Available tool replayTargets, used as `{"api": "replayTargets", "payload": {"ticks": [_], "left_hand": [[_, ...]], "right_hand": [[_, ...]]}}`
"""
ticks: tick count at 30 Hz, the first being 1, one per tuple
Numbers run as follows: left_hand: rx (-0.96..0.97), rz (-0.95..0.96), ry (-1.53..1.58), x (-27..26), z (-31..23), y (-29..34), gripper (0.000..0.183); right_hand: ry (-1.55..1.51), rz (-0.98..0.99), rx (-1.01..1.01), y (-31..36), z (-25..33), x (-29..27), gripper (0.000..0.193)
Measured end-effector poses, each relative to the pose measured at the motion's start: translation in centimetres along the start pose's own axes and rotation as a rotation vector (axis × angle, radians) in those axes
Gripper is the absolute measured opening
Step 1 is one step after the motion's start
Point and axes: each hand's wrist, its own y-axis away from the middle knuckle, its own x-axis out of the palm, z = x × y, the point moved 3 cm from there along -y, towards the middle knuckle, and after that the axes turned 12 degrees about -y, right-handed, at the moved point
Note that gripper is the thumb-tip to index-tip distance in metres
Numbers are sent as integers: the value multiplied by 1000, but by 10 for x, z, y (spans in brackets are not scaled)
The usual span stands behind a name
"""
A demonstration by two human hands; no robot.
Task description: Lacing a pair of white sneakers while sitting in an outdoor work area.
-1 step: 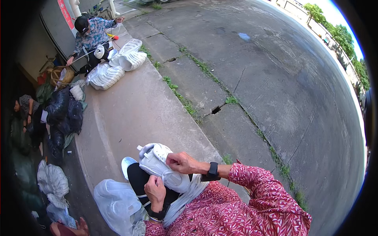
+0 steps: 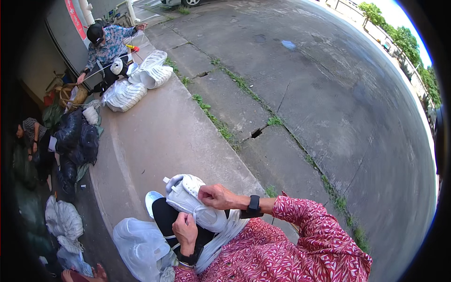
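A white shoe upper (image 2: 181,197) with a row of small eyelets lies across my lap, on dark cloth. My right hand (image 2: 218,196) has its fingers curled and closed at the eyelet edge. Just below the upper's near side, my left hand (image 2: 186,230) is closed in a pinch. Whatever its fingertips hold is too small to make out. A bundle of white laces or strips (image 2: 218,249) hangs over my lap beside the left wrist. To the left of my lap rests a translucent white plastic bag (image 2: 136,244).
Stacks of nested white shoe uppers (image 2: 124,95) sit on the concrete ledge (image 2: 174,136) by a seated person (image 2: 110,44) in a cap. Black bags (image 2: 70,124) and a basket (image 2: 74,95) line the left. Another person (image 2: 35,134) is at far left. Weeds (image 2: 225,129) grow along the ledge.
The view has shifted slightly, showing more of a parked car at the top. The shoe upper and my left fingertips sit a touch lower. Both hands keep nearly the same pose.
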Motion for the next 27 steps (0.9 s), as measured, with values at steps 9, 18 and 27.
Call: {"api": "replayTargets", "payload": {"ticks": [9, 18, 27], "left_hand": [[-205, 166, 377, 8, 28, 11, 20], [12, -27, 161, 20, 19, 5, 17], [-376, 362, 798, 1, 29, 15, 20]], "right_hand": [[66, 85, 95, 3, 1, -11, 20], [253, 59, -62, -4, 5, -5, 22], [228, 18, 76, -4, 18, -16, 24]]}}
